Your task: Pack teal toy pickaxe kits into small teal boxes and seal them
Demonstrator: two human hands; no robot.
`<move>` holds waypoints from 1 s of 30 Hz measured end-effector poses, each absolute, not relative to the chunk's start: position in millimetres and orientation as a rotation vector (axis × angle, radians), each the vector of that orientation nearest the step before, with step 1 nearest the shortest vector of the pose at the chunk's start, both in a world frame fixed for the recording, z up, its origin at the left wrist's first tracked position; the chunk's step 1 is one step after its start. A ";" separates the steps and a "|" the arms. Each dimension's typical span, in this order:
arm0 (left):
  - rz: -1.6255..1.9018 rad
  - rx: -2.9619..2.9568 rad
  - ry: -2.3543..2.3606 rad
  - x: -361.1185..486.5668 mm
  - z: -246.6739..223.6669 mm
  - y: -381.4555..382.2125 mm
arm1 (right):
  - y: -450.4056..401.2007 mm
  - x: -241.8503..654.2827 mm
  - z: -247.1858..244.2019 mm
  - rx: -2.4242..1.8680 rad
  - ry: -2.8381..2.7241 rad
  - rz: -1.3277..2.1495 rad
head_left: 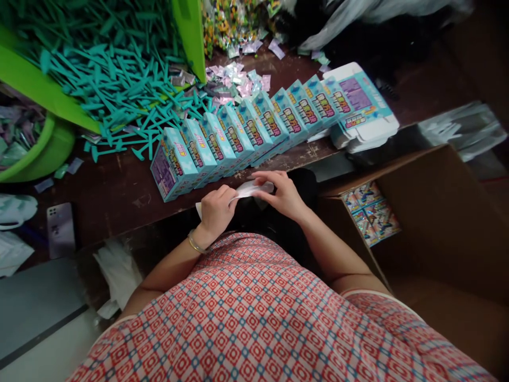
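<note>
Between my two hands, just off the table's front edge, is a thin white sheet (247, 189), partly blurred. My left hand (217, 212) is closed on its left end, and a white corner sticks out below the fingers. My right hand (280, 193) has its thumb and fingers around the sheet's right end. Beyond the hands a row of light blue boxes (254, 127) stands in a slanting line on the dark table (115, 196). Flat blue-and-white cartons (366, 106) are stacked at the row's right end.
Turquoise plastic hammers (115, 79) spill from a green bin (191, 37). Small sachets (238, 82) lie behind the boxes. A green tub (51, 143) and a phone (61, 228) are at left. An open cardboard box (441, 212) stands at right, with small packs (374, 212) inside.
</note>
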State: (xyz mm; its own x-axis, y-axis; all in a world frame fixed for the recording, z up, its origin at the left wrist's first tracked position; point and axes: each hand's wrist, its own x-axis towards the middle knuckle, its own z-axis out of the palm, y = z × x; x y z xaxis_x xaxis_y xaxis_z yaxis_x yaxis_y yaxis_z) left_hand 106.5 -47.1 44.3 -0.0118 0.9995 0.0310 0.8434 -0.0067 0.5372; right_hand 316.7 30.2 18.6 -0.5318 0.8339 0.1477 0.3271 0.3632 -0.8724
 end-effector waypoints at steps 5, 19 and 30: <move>0.719 1.778 1.828 106.0 44.1 -45.4 | 30.7 317.3 29.0 -0.827 -2.226 1.086; 0.721 1.662 1.550 92.9 44.4 -38.3 | 26.0 319.1 25.1 -0.773 -2.131 1.076; 0.599 1.366 1.373 86.3 39.7 -32.0 | 17.0 308.0 24.2 -0.686 -2.227 0.756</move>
